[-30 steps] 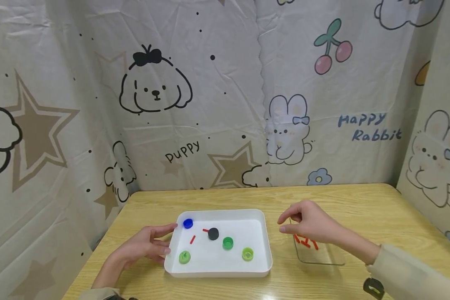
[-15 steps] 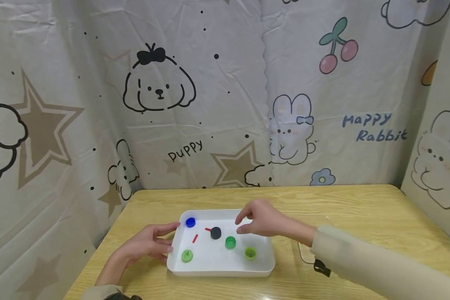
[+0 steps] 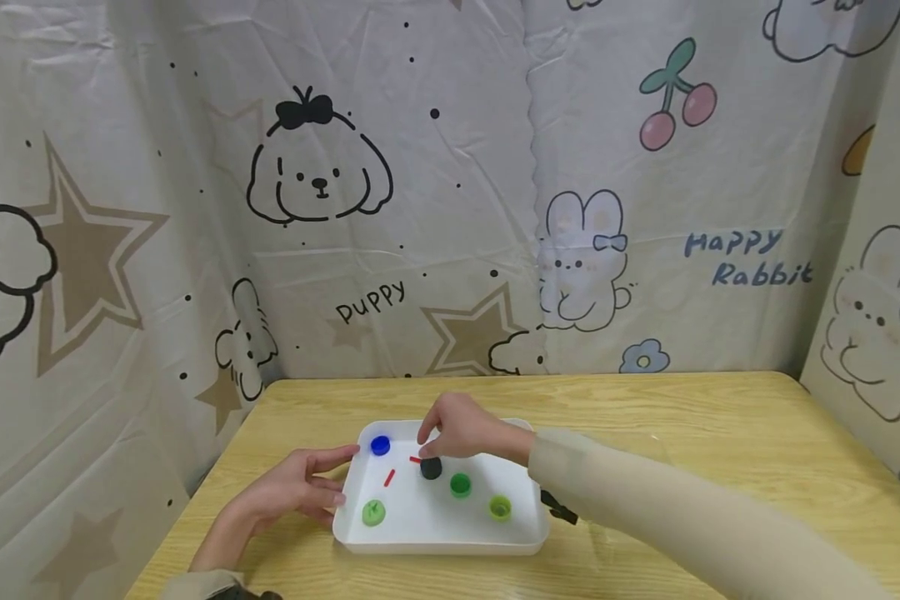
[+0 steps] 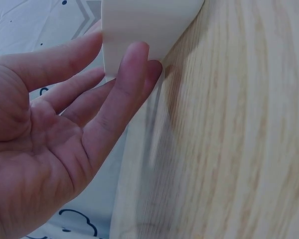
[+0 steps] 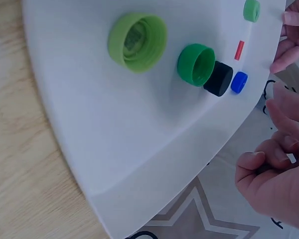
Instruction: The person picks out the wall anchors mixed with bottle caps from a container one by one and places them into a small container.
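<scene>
My left hand point(image 3: 300, 487) rests its spread fingertips on the outer left end of a white tray point(image 3: 450, 548); the left wrist view shows its fingers point(image 4: 131, 74) touching the wall. Over the tray's middle, my right hand point(image 3: 461, 427) is low, with thumb and forefinger slightly apart beside a black cap point(image 3: 432, 468) and a short red stick point(image 3: 416, 459). Nothing shows between them. A second red stick point(image 3: 389, 477) lies to the left. Also inside are a blue cap point(image 3: 380, 445), a green cap point(image 3: 461, 485), a yellow-green cap point(image 3: 500, 508) and a light green cap point(image 3: 373, 512).
A clear plastic box stands right of the tray, mostly hidden by my right sleeve point(image 3: 630, 475); the red sticks seen in it earlier are covered now. The wooden table point(image 3: 727, 417) ends at a patterned cloth point(image 3: 450, 208) behind and at the sides.
My right hand has moved left from above the clear box, across the tray, and down to the black cap. The left hand has kept its place at the tray's end.
</scene>
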`<state>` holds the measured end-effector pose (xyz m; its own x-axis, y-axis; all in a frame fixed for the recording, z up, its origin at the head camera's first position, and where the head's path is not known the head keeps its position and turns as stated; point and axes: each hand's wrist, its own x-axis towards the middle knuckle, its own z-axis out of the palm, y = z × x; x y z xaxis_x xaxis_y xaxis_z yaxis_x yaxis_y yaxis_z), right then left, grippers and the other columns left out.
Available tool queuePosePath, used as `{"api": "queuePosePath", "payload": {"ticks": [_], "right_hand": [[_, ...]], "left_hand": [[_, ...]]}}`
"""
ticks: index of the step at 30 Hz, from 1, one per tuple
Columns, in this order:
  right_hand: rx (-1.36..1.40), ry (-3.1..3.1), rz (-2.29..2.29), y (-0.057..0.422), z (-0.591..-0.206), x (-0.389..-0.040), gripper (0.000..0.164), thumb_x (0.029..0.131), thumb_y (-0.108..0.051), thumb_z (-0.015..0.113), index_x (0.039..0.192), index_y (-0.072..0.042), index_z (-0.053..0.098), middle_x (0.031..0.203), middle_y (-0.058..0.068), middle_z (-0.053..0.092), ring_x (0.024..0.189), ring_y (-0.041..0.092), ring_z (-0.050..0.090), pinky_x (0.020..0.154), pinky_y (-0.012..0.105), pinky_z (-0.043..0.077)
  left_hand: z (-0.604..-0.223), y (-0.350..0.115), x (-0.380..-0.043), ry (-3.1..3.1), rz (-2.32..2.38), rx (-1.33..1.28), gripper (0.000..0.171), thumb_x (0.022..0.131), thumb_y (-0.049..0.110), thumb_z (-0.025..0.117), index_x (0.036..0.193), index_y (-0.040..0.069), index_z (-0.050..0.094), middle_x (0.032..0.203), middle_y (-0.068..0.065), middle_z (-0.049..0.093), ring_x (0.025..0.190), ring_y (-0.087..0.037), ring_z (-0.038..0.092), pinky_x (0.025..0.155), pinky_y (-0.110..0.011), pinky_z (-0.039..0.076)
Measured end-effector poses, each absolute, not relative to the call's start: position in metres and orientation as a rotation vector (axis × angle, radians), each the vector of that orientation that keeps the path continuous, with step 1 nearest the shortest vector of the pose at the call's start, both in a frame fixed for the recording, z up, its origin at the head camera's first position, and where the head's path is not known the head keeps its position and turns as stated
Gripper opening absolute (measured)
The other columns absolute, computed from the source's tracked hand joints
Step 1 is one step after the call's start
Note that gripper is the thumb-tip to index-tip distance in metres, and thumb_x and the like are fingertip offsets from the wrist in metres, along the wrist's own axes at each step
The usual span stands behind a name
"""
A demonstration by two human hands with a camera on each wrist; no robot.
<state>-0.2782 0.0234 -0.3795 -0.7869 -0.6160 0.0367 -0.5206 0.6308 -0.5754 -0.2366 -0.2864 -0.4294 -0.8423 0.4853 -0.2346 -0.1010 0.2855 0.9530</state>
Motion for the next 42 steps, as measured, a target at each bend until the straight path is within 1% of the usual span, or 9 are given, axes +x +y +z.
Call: {"api": "queuePosePath", "payload": {"ticks": [6,10,12,15,21,27,35,38,42], "right_hand": [[-0.969,2.735,-0.727,0.008,-0.385,-0.290,0.012,0.087,-0.004,0.086,0.098,-0.010,0.086,0.085,-0.002,0.072,0.068,0.012,0.053,0.062,0.024,0.046],[-0.968,2.803,-0.597,0.001,-0.388,-0.294,0.005,0.087,-0.012,0.087,0.091,-0.015,0.085,0.093,-0.007,0.073,0.077,0.010,0.057,0.067,0.025,0.051],[-0.927,2.825,-0.554,-0.003,-0.389,-0.294,0.005,0.088,-0.017,0.088,0.086,-0.017,0.084,0.091,-0.010,0.071,0.078,0.009,0.059,0.067,0.025,0.052],[-0.858,2.844,-0.505,-0.009,-0.393,-0.295,0.013,0.089,-0.024,0.088,0.079,-0.020,0.080,0.082,-0.011,0.067,0.073,0.009,0.059,0.062,0.024,0.052],[-0.783,2.895,-0.389,-0.021,-0.400,-0.296,0.022,0.089,-0.024,0.086,0.071,-0.020,0.073,0.066,-0.009,0.063,0.061,0.011,0.057,0.055,0.026,0.048],[-0.706,2.912,-0.285,-0.030,-0.403,-0.294,0.021,0.091,-0.018,0.079,0.075,-0.017,0.066,0.068,-0.005,0.060,0.060,0.012,0.056,0.052,0.028,0.046],[-0.658,2.903,-0.256,-0.036,-0.401,-0.291,0.019,0.092,-0.018,0.079,0.081,-0.014,0.063,0.074,-0.002,0.060,0.064,0.013,0.056,0.056,0.027,0.046],[-0.601,2.874,-0.308,-0.038,-0.404,-0.293,0.019,0.091,-0.016,0.078,0.080,-0.014,0.064,0.071,-0.002,0.059,0.061,0.013,0.055,0.054,0.027,0.044],[-0.558,2.823,-0.437,-0.040,-0.408,-0.297,0.022,0.090,-0.021,0.083,0.075,-0.015,0.068,0.067,-0.004,0.061,0.059,0.012,0.056,0.054,0.025,0.045]], "left_hand": [[-0.428,-0.286,-0.236,2.076,1.581,0.341,0.084,0.093,0.005,0.080,0.162,-0.005,0.033,0.160,-0.032,0.039,0.120,-0.038,0.068,0.082,-0.051,0.063],[-0.429,-0.286,-0.237,2.078,1.580,0.341,0.083,0.093,0.006,0.080,0.162,-0.004,0.034,0.158,-0.031,0.042,0.120,-0.038,0.068,0.081,-0.051,0.064],[-0.429,-0.286,-0.237,2.081,1.577,0.340,0.084,0.093,0.006,0.080,0.162,-0.004,0.034,0.158,-0.030,0.043,0.120,-0.038,0.069,0.081,-0.051,0.064],[-0.429,-0.285,-0.236,2.078,1.578,0.339,0.084,0.092,0.006,0.081,0.162,-0.004,0.034,0.159,-0.030,0.042,0.121,-0.038,0.068,0.081,-0.051,0.064],[-0.428,-0.286,-0.236,2.060,1.586,0.332,0.084,0.093,0.005,0.080,0.162,-0.004,0.034,0.159,-0.030,0.042,0.122,-0.039,0.067,0.082,-0.052,0.063],[-0.428,-0.286,-0.237,2.069,1.588,0.337,0.084,0.093,0.005,0.080,0.162,-0.003,0.033,0.160,-0.030,0.040,0.122,-0.039,0.067,0.082,-0.052,0.063],[-0.427,-0.286,-0.237,2.075,1.589,0.334,0.084,0.092,0.005,0.080,0.162,-0.004,0.034,0.160,-0.031,0.040,0.122,-0.039,0.067,0.082,-0.052,0.063],[-0.427,-0.286,-0.237,2.070,1.587,0.336,0.084,0.092,0.005,0.080,0.162,-0.004,0.033,0.160,-0.031,0.040,0.122,-0.039,0.067,0.082,-0.052,0.063],[-0.427,-0.287,-0.237,2.066,1.580,0.349,0.084,0.093,0.004,0.079,0.162,-0.005,0.033,0.159,-0.031,0.041,0.121,-0.038,0.068,0.082,-0.052,0.063]]}}
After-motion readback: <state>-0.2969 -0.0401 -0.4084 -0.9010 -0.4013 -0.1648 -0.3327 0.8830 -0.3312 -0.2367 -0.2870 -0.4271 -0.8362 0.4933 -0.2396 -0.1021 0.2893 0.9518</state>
